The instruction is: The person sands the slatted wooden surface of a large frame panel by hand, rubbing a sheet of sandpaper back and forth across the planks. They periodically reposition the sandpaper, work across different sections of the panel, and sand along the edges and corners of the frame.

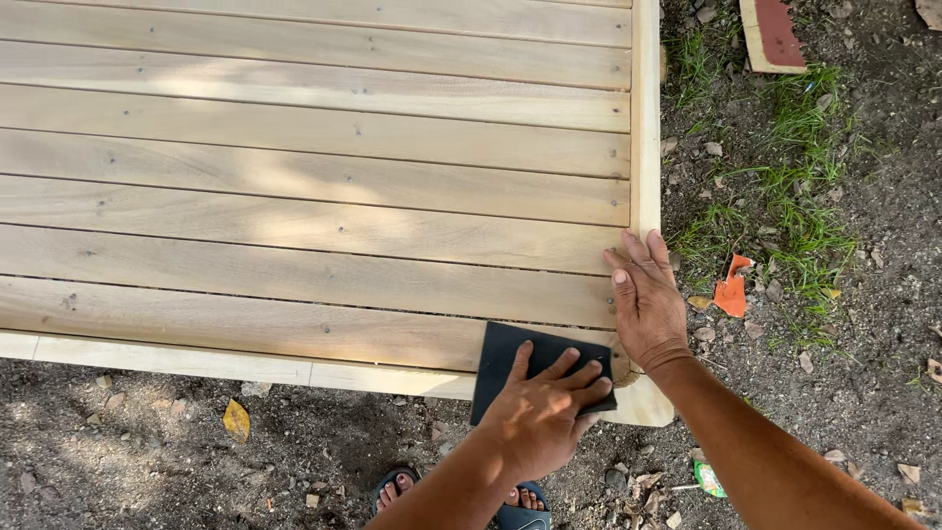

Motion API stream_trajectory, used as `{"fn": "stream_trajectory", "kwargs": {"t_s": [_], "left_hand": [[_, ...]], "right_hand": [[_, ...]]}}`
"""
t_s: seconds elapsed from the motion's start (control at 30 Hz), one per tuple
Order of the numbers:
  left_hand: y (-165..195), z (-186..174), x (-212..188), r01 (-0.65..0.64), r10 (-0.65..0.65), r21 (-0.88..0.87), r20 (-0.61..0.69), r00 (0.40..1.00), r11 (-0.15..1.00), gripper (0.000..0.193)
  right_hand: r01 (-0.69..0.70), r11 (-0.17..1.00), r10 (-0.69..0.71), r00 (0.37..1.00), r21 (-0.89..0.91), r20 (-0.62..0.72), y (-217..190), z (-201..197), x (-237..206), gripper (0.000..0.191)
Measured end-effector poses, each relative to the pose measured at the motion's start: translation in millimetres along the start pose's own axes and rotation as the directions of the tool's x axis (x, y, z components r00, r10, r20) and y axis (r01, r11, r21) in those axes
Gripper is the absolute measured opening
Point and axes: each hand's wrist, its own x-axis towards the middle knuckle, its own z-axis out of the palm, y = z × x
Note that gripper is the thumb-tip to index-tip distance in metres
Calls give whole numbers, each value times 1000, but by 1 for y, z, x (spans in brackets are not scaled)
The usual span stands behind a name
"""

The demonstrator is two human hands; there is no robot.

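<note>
A pale wooden slatted panel (pixel 294 196) lies below me, framed by a lighter rail (pixel 645 118) along its right side and front edge. A dark square sheet of sandpaper (pixel 502 358) lies over the front right corner. My left hand (pixel 545 412) presses down on it with the fingers spread, and the sheet hangs a little over the front rail. Just beyond it, my right hand (pixel 646 304) rests flat and open on the slats and right rail, holding nothing.
Bare dirt with stones surrounds the panel, with grass (pixel 795 196) to the right. An orange scrap (pixel 731 291), a yellow leaf (pixel 235 419) and a green scrap (pixel 708 479) lie on the ground. A red-faced board (pixel 775 34) sits top right. My sandalled feet (pixel 397 486) stand below the corner.
</note>
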Motion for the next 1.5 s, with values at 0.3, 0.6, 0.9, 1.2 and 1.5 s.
{"fn": "stream_trajectory", "kwargs": {"t_s": [0.3, 0.6, 0.9, 1.2, 1.5], "left_hand": [[-83, -32, -89, 141, -126, 146, -112, 986, 979, 55], [9, 19, -9, 89, -78, 37, -222, 972, 995, 52], [-84, -27, -107, 313, -270, 80, -337, 902, 946, 47], [25, 36, 2, 100, -137, -118, -374, 917, 988, 46], [-85, -5, -104, 363, -311, 20, -474, 824, 931, 47]], "right_hand": [[5, 998, -3, 1000, -59, 22, -1, 2, 0, 51], [18, 994, -15, 1000, -110, 26, -2, 2, 1, 47], [59, 981, -58, 998, -183, 11, -2, 5, 1, 44], [45, 963, -38, 999, -267, 31, -1, 10, 1, 43], [23, 998, -22, 1000, -51, 11, 7, 5, 4, 50]]}}
